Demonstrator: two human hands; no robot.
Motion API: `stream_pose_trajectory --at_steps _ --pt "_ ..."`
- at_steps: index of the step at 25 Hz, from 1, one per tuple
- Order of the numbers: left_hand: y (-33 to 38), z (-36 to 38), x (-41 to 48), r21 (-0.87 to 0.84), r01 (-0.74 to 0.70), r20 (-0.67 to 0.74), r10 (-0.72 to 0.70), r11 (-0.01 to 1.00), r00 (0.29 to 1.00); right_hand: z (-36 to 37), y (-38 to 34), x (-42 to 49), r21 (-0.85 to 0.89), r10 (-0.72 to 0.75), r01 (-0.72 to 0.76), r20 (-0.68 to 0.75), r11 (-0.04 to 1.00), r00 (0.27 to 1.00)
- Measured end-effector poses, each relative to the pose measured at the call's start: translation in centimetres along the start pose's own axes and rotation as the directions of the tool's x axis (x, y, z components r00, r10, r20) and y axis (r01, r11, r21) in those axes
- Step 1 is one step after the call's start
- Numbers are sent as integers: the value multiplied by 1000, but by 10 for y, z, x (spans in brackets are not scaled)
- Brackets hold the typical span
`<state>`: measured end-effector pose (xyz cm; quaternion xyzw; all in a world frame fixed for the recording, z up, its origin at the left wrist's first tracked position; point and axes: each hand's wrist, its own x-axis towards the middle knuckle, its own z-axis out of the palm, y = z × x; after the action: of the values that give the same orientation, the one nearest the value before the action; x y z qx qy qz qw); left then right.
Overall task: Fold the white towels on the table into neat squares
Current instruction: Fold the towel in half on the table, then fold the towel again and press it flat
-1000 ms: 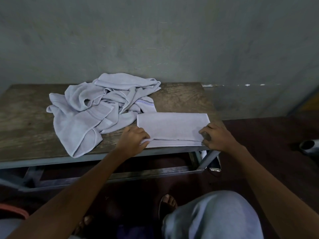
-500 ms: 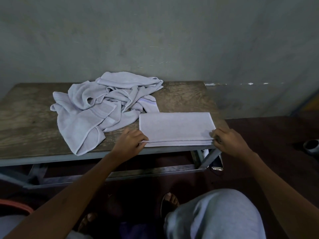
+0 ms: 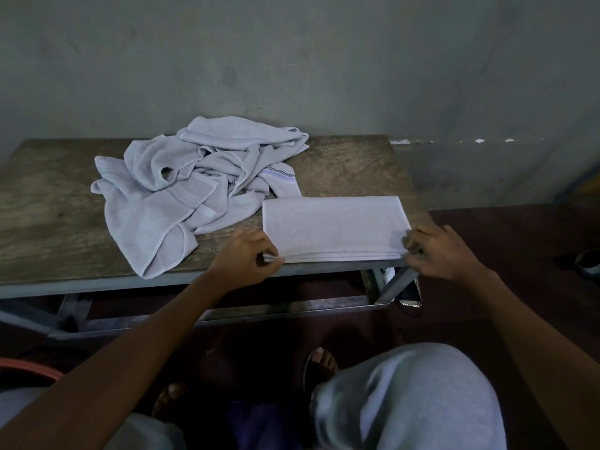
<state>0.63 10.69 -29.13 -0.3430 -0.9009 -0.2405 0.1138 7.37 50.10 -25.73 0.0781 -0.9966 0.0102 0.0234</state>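
Note:
A white towel folded into a flat rectangle [image 3: 334, 227] lies at the front right of the wooden table [image 3: 48, 228], its near edge along the table's front edge. My left hand [image 3: 246, 258] pinches the towel's near left corner. My right hand [image 3: 438, 251] grips the near right corner at the table's corner. A rumpled heap of white towels [image 3: 191, 190] lies behind and to the left, touching the folded one's far left corner.
A bare grey wall [image 3: 292, 60] rises right behind the table. The table's metal frame [image 3: 227, 315] runs below the top. My knee in grey cloth [image 3: 406, 397] and a sandalled foot [image 3: 319, 362] are below. A dark object [image 3: 589, 263] lies on the floor at the right.
Both hands slid outward and toward me along the folded towel to its near corners; the right hand now reaches past the table's corner. The towel lies a little flatter.

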Motion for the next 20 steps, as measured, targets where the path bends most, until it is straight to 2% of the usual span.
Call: stream_pose_trajectory --at_steps 2,4,7,9,11,15,17,20 --pt "13 6 12 62 72 -124 -64 995 990 -5 -16 17 -37 42 -46 -104 998 994" --pt "33 20 39 129 157 -182 -133 979 974 -8 -51 48 -11 -3 2 -153 1000 988" --pt "52 45 69 173 332 41 -344 927 938 5 -108 93 178 42 -34 -40 983 998" --pt "40 60 63 251 331 105 -365 910 925 27 -121 100 183 50 -67 96 981 994" --pt "24 65 46 345 290 114 -347 893 931 44 -106 92 136 64 -90 183 987 981" --pt "18 61 37 379 301 75 -353 875 933 48 -62 81 126 217 -235 141 964 966" --pt "18 57 33 353 339 64 -384 872 921 47 -48 79 129 279 -294 123 947 952" --pt "15 46 18 249 481 46 -506 841 861 41 -51 87 90 371 -380 101 921 923"
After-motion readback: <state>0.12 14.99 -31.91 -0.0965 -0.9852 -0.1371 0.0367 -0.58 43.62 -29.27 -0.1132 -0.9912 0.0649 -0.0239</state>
